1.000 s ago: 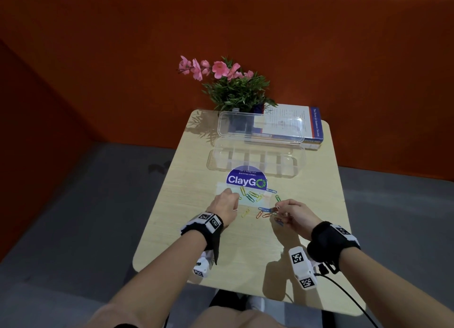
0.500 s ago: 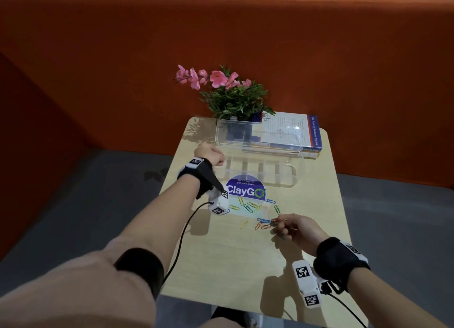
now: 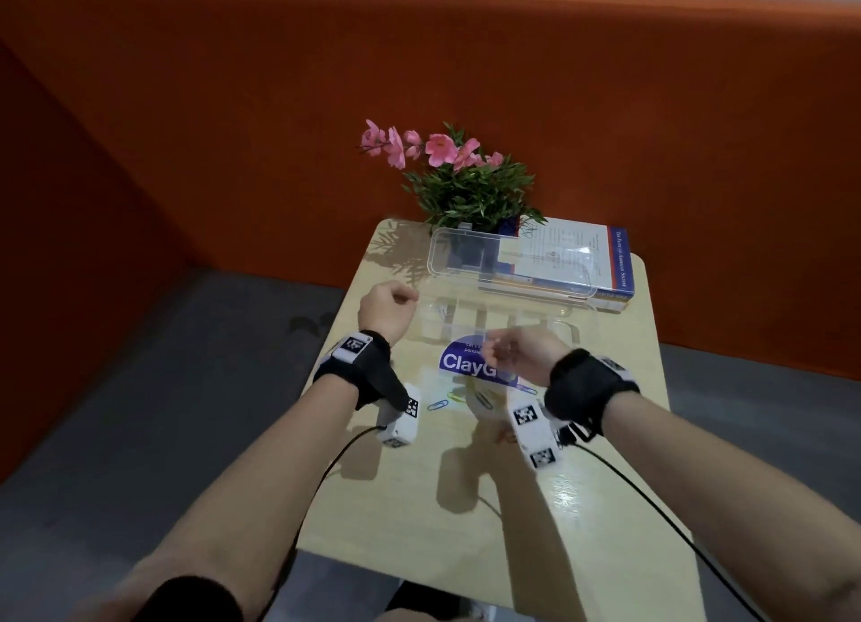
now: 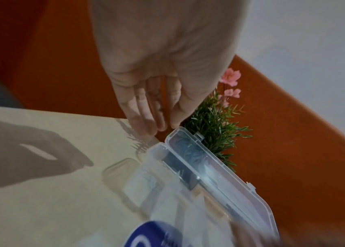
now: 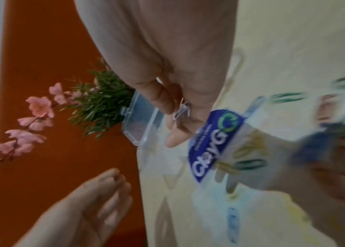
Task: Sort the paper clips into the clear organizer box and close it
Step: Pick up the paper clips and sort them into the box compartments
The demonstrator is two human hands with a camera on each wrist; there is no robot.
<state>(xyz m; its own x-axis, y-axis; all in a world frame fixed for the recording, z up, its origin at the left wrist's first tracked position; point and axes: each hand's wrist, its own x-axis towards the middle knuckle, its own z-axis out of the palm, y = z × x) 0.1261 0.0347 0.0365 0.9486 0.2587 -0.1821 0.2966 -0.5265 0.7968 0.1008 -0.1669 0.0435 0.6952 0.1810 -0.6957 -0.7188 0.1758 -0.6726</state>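
On the small pale wooden table (image 3: 582,528), seen from the head view, the clear plastic organizer box (image 3: 498,323) lies with its lid (image 3: 508,260) swung up at the back, against a blue-and-white book (image 3: 605,262) and a pot of pink flowers and green leaves (image 3: 466,188). The left hand (image 3: 386,314) hovers beside the box's left end; the right hand (image 3: 517,356) hangs over the near edge of the box, above a blue ClayGo sticker (image 3: 461,363). Loose coloured paper clips (image 3: 466,395) lie just this side of the sticker.

In the left wrist view, the left hand's fingers (image 4: 146,110) hang straight and loose, holding nothing, tips near the lid's corner.

In the right wrist view, though blurred, the right hand's thumb and fingertips (image 5: 161,98) pinch a single pale wire paper clip (image 5: 181,111).

The step in hand looks like carrying one clip to a compartment, with sorting well short of done and the lid not yet shut. The next move calls for lowering the right hand over the proper compartment and loosening the pinch; which compartment suits cannot be told through the clear walls. The left hand seems placed to steady the box.
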